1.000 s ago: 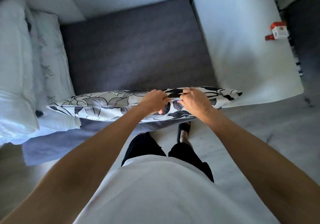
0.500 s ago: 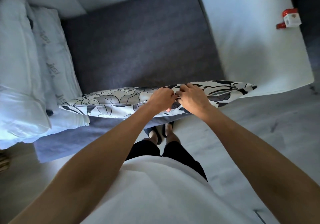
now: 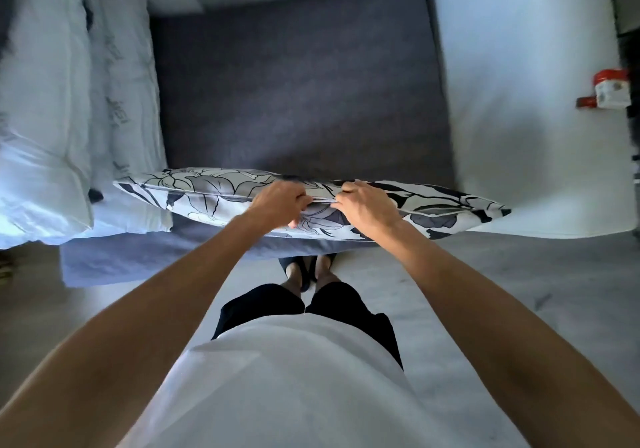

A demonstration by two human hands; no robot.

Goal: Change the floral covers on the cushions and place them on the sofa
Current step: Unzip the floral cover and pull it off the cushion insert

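Head view, looking down at a sofa [image 3: 304, 87] with a grey seat. A cushion [image 3: 214, 194] in a black, grey and white floral cover lies lengthwise along the seat's front edge, its left end beside the white pillows [image 3: 45, 128] stacked at the seat's left end and its right end reaching the white armrest [image 3: 519, 118]. The left hand [image 3: 281, 205] and the right hand [image 3: 367, 207] meet at the middle of the cushion, on the piped seam that faces the person; each has its fingers curled and pinches the cover at that seam, the fingertips nearly touching one another (whether a zip pull is held cannot be told). Both forearms reach forward from the lower corners of the view. A small white box with a red lid [image 3: 611, 89] stands at the armrest's right edge, well apart from the cushion. Below the seat's front edge, two feet [image 3: 308, 271] stand on a pale grey floor [image 3: 485, 274].
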